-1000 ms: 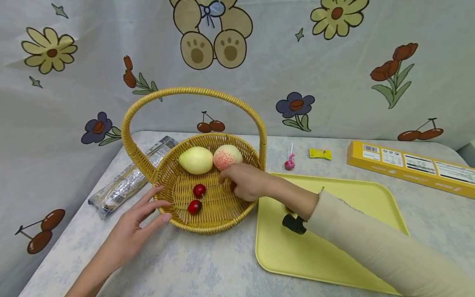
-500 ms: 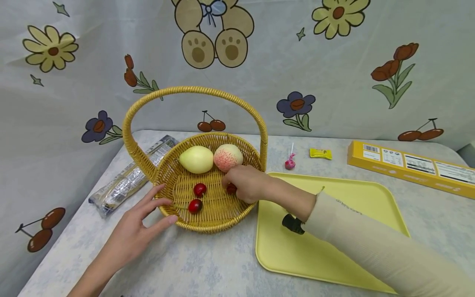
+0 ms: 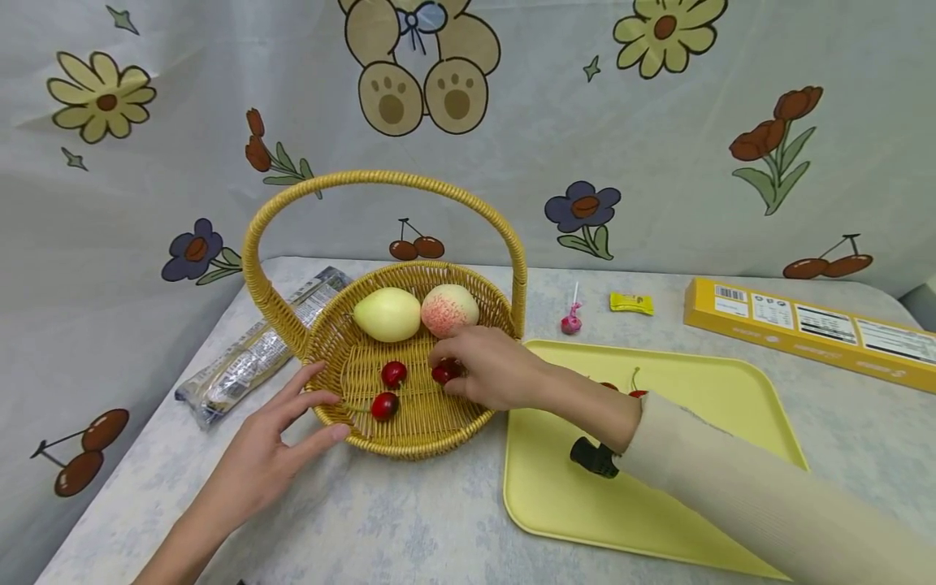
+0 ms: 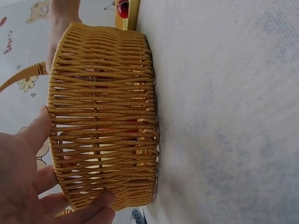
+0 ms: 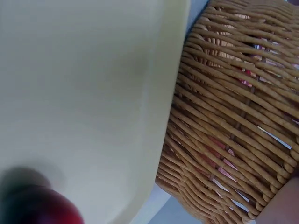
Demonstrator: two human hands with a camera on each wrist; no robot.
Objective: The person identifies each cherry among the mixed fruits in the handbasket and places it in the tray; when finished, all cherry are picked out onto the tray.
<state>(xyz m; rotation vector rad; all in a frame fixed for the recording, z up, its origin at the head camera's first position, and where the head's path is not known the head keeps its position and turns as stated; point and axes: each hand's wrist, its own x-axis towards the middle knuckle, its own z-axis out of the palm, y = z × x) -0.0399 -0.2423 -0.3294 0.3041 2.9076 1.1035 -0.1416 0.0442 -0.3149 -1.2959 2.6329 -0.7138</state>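
Observation:
Inside the round wicker basket (image 3: 409,447), my right hand (image 3: 497,370) pinches a dark red cherry (image 3: 445,371) between thumb and forefinger. Two more cherries (image 3: 384,405) lie on the basket floor to its left. Behind them sit a pale yellow pear-shaped fruit (image 3: 387,314) and a pink-speckled peach (image 3: 449,309). My left hand (image 3: 256,455) rests with spread, relaxed fingers at the basket's left side; in the left wrist view its thumb touches the rim. The right wrist view shows the basket's outer wall (image 5: 229,112), but not the right fingertips.
Right of the basket lies a yellow tray (image 3: 556,504) with red cherries (image 3: 638,393) partly hidden by my right forearm. Behind it are a lollipop (image 3: 571,319), a yellow wrapped candy (image 3: 631,303) and a long yellow box (image 3: 804,329). A silver packet (image 3: 249,366) lies left.
My right hand has shifted and turned slightly inside the basket, so the cherry at its fingertips shows more, farther left. The forearm has uncovered red cherries on the tray. My left hand barely moved.

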